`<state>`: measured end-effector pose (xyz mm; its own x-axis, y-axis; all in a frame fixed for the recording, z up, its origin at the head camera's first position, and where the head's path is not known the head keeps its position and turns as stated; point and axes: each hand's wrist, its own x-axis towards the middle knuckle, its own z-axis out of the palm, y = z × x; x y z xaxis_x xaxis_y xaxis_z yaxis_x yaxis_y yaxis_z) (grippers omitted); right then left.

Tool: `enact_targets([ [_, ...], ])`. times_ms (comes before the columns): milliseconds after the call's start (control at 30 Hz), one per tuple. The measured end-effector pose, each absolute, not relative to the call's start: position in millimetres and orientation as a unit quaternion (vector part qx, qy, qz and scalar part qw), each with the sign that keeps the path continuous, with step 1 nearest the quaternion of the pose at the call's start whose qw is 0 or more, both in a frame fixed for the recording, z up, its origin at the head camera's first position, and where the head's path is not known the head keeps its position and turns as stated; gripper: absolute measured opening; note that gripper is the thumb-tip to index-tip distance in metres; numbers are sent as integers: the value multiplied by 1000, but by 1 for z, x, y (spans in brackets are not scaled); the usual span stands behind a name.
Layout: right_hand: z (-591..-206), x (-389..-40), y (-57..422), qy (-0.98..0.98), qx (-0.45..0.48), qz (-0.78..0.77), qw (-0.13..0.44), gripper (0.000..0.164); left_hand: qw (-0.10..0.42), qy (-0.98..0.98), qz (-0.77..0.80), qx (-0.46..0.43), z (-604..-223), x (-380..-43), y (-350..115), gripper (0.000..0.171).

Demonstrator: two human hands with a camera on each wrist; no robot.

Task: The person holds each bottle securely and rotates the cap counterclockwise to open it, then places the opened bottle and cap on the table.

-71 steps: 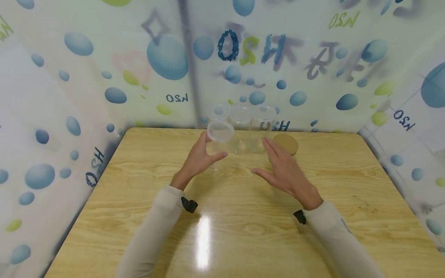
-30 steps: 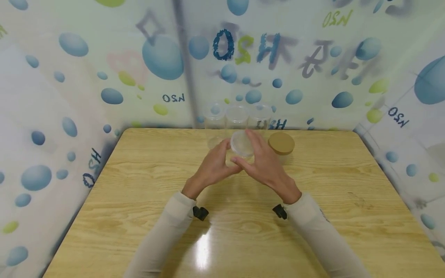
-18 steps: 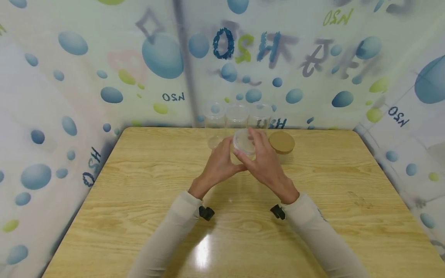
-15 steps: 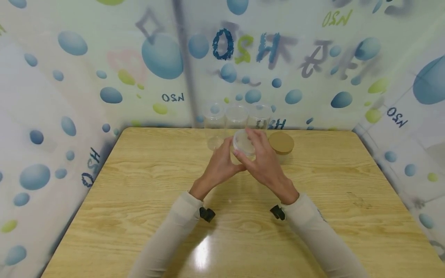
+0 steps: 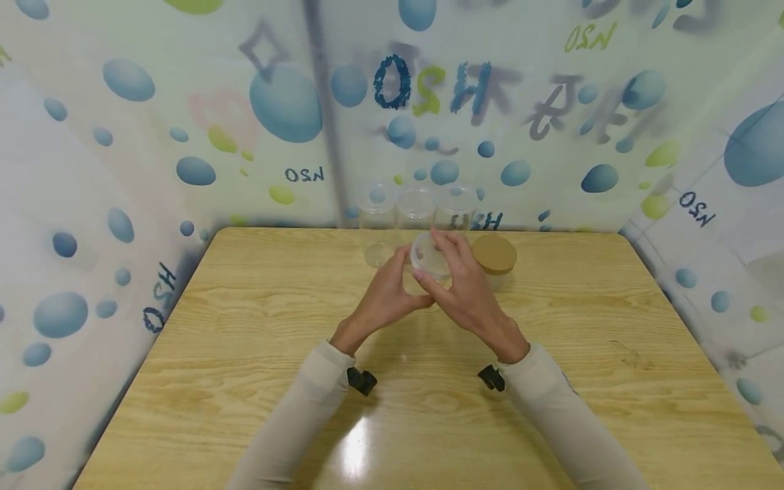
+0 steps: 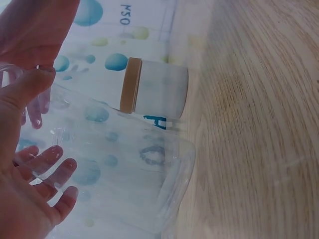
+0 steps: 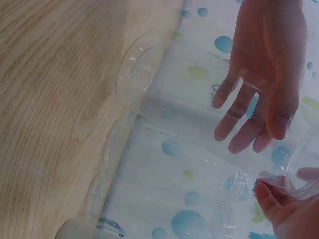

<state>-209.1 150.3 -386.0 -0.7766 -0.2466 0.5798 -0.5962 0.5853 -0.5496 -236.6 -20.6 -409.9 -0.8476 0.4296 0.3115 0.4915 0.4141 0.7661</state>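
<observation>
A clear plastic jar (image 6: 124,164) is between my hands, tilted in the left wrist view. My left hand (image 5: 382,292) grips it near the top, fingers wrapped around the side and partly seen through the wall. With thumb and fingers, my right hand (image 5: 471,292) holds the jar's round top (image 5: 431,254). The right wrist view shows fingertips through the clear rim (image 7: 304,169). I cannot tell whether a lid caps it. Most of the jar's body is hidden by the hands in the head view.
Behind the hands, similar clear jars (image 5: 378,218) stand in a row against the patterned backdrop (image 5: 288,102). To the right is a jar with a tan lid (image 5: 495,254) and a pale body (image 6: 163,89). The wooden table (image 5: 422,422) reaches toward me.
My left hand carried the jar rightward from in front of the leftmost jar. My right hand came left and took hold of its top. Over the last half second, both hands barely move.
</observation>
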Motion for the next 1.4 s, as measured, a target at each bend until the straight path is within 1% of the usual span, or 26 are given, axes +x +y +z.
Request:
enact_targets([
  [333,-387,-208,150,-850,272,390,229,68,18,-824,-476,-305,-409,-237,-26,86],
  [633,-385,-207,152,-836,288,416,213,62,9,-816,-478,-325,-409,-237,-30,85],
  [867,-383,-208,154,-818,313,433,211,64,6,-802,-491,-341,-409,-238,-31,84],
  [1000,-384,-208,155,-815,319,435,212,65,-10,-792,-504,-343,-410,-239,-34,84],
  [1233,-385,-207,154,-816,336,428,196,64,-55,-782,-522,-336,-414,-239,-41,83],
  [1400,-383,-204,155,-811,349,438,172,62,-65,-783,-513,-346,-412,-238,-44,82],
])
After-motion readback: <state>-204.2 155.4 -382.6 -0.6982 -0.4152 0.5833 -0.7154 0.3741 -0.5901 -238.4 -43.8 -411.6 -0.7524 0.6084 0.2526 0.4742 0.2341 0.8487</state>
